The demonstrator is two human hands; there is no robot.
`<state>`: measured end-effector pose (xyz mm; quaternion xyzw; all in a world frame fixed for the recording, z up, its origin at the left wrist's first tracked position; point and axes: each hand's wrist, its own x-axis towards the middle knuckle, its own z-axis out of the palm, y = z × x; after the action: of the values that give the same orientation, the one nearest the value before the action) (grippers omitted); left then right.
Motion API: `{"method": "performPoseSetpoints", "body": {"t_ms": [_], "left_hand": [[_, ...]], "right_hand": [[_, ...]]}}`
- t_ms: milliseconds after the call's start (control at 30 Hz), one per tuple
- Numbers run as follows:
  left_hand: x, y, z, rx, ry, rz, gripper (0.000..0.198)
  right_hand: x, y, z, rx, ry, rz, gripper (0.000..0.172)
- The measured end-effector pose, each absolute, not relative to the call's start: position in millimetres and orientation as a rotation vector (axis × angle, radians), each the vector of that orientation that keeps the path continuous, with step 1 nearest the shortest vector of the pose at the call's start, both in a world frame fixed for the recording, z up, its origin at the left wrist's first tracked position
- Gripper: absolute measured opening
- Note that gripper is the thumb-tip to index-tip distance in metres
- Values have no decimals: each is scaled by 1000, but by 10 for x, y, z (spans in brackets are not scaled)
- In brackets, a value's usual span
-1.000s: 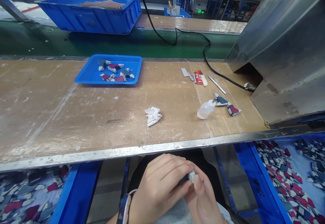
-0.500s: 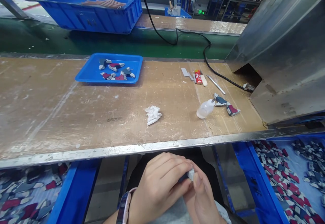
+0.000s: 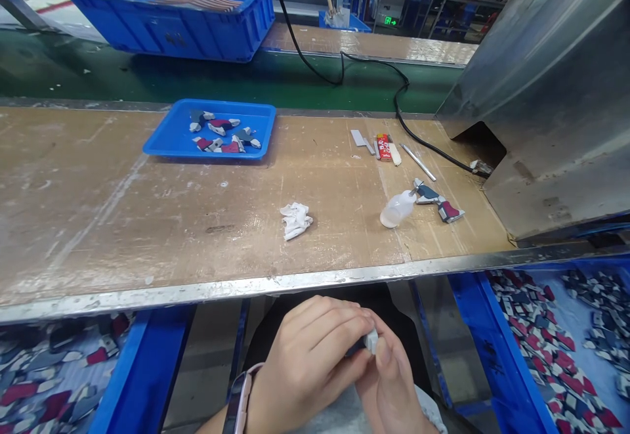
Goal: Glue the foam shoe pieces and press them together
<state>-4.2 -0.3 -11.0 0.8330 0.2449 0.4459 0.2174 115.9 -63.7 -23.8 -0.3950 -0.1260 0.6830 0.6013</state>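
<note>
By my left side, a blue bin point(image 3: 147, 362) holds lots of little grey, red and white bits point(image 3: 54, 404). Next is my left hand point(image 3: 315, 352), curled round one small piece point(image 3: 371, 342), down in front of me, below the table edge point(image 3: 295, 282). I can only see its pale end and some dark side. My right hand point(image 3: 396, 375) pinches the pale end with thumb and finger. I think the piece is light and stiff, maybe smooth enough to slip. Its fat sides look best to hold, and thin tips, if it has them, might chip. On my right, another blue bin point(image 3: 485, 329) holds more bits
</note>
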Motion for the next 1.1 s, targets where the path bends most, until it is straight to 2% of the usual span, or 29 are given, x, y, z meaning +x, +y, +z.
{"method": "performPoseSetpoints", "body": {"t_ms": [567, 1100], "left_hand": [[-11, 21, -179, 2201, 754, 1140, 15], [-13, 2, -233, 2195, 741, 1127, 16]], "right_hand": [[1143, -616, -315, -862, -211, 1607, 37], [1162, -629, -375, -856, -236, 1610, 37]]}}
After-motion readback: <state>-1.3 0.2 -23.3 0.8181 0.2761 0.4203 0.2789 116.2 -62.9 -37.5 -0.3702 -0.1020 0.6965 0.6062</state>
